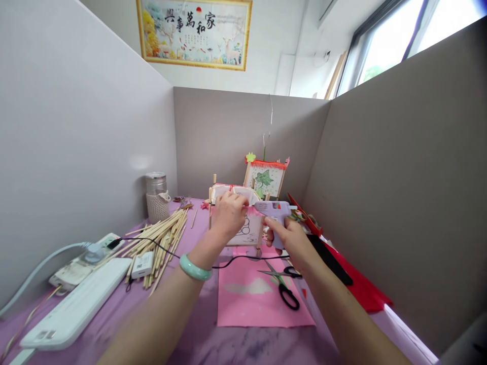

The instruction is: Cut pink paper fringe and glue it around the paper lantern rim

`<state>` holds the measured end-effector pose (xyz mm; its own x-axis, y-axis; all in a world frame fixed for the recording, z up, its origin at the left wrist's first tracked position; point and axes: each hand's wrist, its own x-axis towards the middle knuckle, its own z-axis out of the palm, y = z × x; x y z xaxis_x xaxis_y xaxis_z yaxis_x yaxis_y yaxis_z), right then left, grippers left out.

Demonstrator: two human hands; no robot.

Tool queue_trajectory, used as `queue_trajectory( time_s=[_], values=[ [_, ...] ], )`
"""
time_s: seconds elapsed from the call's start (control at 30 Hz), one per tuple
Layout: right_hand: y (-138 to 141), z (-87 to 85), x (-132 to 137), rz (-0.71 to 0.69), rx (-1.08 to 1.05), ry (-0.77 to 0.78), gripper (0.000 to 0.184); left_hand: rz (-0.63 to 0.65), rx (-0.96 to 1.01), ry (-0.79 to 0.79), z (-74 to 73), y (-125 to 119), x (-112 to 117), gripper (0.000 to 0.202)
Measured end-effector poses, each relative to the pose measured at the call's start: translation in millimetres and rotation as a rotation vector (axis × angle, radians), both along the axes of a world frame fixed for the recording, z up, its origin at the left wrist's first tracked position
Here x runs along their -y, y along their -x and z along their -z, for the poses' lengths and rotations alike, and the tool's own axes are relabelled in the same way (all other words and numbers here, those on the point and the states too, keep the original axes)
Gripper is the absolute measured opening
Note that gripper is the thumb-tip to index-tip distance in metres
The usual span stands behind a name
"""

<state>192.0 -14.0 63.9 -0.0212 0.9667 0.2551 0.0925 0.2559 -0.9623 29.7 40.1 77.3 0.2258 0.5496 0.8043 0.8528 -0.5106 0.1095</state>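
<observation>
In my right hand [289, 234] is a lilac hot glue gun [277, 209], its nozzle pointing left toward my left hand. My left hand [229, 213], fingers pinched together, is at the top edge of a small paper lantern [249, 233] with a wooden-stick frame. What those fingertips hold is too small to tell. Pink fringe runs along the lantern's upper edge, and a line drawing partly shows on its front panel. Behind it stands a second lantern [265, 180] with red fringe and a green leaf picture.
Black-handled scissors [288, 296] lie on a pink sheet [243, 314]. At left are wooden sticks [167, 238], a white power bank [76, 304], a power strip [72, 271] and a covered jar [157, 197]. A black cable [239, 257] crosses the table. Red material [361, 284] lies right; grey partitions [228, 137] surround the table.
</observation>
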Motion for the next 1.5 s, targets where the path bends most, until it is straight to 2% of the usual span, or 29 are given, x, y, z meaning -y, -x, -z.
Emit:
queue_trajectory(
  time_s=[0.3,0.7,1.07,1.23,1.5],
  values=[
    [1.0,1.3,-1.2,0.046,0.127,-0.018,0.033,0.012,-0.001,-0.023,1.1,0.1,1.4,0.011],
    [0.3,-5.0,2.2,0.136,0.428,-0.166,0.040,0.026,0.012,-0.009,0.4,1.1,1.6,0.008],
    [6.0,-32.8,11.4,0.249,0.681,-0.106,0.031,0.032,0.007,0.005,-0.8,0.4,0.6,0.009],
    [0.3,-29.0,11.3,0.226,0.600,-0.068,0.032,0.030,0.013,-0.002,-1.3,0.1,1.1,0.009],
    [-11.7,-14.6,5.7,0.172,0.437,-0.119,0.036,0.037,0.029,0.014,-2.6,0.2,0.3,0.011]
  ],
)
